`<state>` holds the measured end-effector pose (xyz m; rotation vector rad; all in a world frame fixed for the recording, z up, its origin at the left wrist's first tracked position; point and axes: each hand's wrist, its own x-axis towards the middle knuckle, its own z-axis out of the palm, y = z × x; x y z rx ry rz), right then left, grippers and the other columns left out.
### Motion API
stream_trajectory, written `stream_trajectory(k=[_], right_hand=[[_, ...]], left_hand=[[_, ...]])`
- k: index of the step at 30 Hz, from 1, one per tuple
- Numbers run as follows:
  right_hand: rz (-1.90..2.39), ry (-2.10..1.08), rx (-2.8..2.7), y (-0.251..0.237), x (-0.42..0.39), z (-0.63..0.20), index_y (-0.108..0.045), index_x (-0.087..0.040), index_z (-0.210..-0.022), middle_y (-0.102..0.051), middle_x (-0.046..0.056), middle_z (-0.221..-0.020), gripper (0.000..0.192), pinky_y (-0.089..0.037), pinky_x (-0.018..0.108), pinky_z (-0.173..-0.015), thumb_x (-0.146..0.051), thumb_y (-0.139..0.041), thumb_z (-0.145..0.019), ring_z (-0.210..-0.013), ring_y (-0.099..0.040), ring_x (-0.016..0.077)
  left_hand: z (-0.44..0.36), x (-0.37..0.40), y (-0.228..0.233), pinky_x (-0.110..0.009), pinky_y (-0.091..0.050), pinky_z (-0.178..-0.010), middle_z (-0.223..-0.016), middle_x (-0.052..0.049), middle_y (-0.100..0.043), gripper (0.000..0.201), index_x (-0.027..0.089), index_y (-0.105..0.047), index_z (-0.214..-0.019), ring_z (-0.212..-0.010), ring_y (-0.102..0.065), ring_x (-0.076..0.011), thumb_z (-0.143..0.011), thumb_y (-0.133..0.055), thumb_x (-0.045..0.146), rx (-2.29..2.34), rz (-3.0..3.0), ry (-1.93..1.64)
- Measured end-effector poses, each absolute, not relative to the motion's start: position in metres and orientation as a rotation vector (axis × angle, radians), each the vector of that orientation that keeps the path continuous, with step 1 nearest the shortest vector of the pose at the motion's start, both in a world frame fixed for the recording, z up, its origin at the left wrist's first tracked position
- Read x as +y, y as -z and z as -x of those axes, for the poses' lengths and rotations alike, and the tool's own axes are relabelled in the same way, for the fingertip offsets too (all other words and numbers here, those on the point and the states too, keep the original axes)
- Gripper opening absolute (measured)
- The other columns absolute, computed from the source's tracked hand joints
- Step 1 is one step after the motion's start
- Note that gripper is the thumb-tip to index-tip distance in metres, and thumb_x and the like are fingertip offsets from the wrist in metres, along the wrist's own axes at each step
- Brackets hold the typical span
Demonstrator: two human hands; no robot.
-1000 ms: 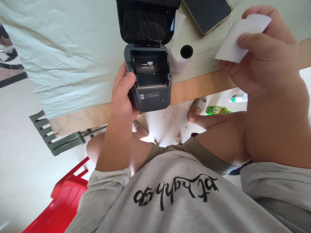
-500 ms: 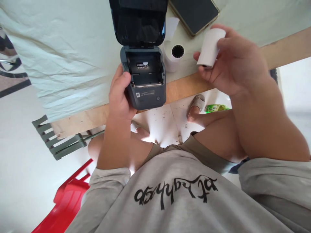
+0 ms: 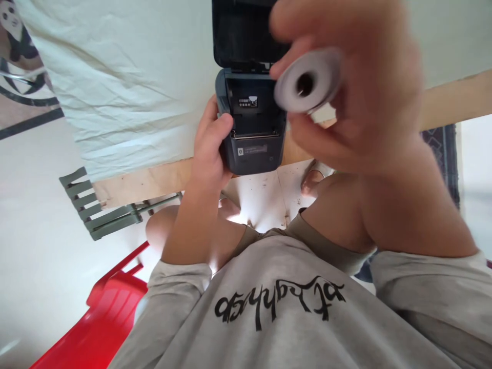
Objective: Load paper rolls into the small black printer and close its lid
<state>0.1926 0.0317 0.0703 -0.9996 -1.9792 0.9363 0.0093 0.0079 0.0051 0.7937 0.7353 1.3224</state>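
Note:
My left hand (image 3: 213, 148) grips the left side of a dark label printer (image 3: 253, 159), thumb on its upper edge. The printer's black lid (image 3: 246, 36) is swung up, and its bay holds no roll; a small printed sticker shows inside. My right hand (image 3: 369, 92), blurred by motion, holds a white paper roll (image 3: 288, 84) between fingers and thumb. The roll's hollow end faces me, close to the camera and just right of the printer. It covers part of the printer's right edge and lid.
A pale green cloth (image 3: 146, 77) covers the table, with a bare wooden edge (image 3: 146, 177) along my side. At lower left are a green folding stool (image 3: 111, 218) and a red plastic chair (image 3: 103, 312). My legs are under the table edge.
My right hand has brought the paper roll up and left, turning its end toward me. The printer appears further right in view. The second roll and the phone are now hidden behind my right hand.

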Motion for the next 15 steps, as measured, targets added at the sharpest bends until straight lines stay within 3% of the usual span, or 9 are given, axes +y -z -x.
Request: stream_trajectory(k=[3, 5, 9, 15], right_hand=[[0.848, -0.450, -2.268, -0.071, 0.030, -0.180, -0.047, -0.028, -0.126, -0.055, -0.006, -0.123, 0.060, -0.042, 0.030, -0.100, -0.006, -0.049, -0.070, -0.115, -0.052, 0.0165], [0.936, -0.182, -2.349, -0.068, 0.029, -0.176, -0.046, -0.023, -0.126, -0.061, -0.002, -0.111, 0.055, -0.046, 0.032, -0.094, -0.010, -0.049, -0.072, -0.111, -0.056, 0.0194], [1.165, -0.101, -2.357, -0.064, 0.029, -0.173, -0.051, -0.019, -0.110, -0.063, 0.002, -0.099, 0.038, -0.048, 0.032, -0.076, -0.019, -0.052, -0.072, -0.097, -0.063, 0.0218], [1.031, -0.001, -2.357, -0.056, 0.031, -0.172, -0.051, -0.021, -0.088, -0.065, -0.004, -0.104, 0.016, -0.044, 0.031, -0.077, -0.012, -0.049, -0.075, -0.090, -0.063, 0.0155]], left_hand=[[-0.009, 0.006, -0.007, -0.035, -0.049, -0.083, -0.096, -0.002, -0.065, 0.034, 0.022, -0.056, -0.102, -0.099, -0.060, -0.0242, -0.073, -0.063, 0.038, 0.779, -0.803, -1.305], [-0.009, 0.005, -0.010, -0.034, -0.050, -0.078, -0.093, -0.002, -0.063, 0.031, 0.023, -0.055, -0.102, -0.098, -0.060, -0.0241, -0.075, -0.061, 0.036, 0.807, -0.794, -1.289], [-0.008, 0.001, -0.014, -0.033, -0.051, -0.077, -0.099, -0.001, -0.062, 0.026, 0.025, -0.055, -0.101, -0.103, -0.058, -0.0233, -0.078, -0.058, 0.037, 0.829, -0.826, -1.282], [-0.006, 0.000, -0.015, -0.033, -0.051, -0.080, -0.104, 0.000, -0.061, 0.024, 0.030, -0.057, -0.096, -0.112, -0.053, -0.0246, -0.075, -0.061, 0.039, 0.868, -0.869, -1.236]])
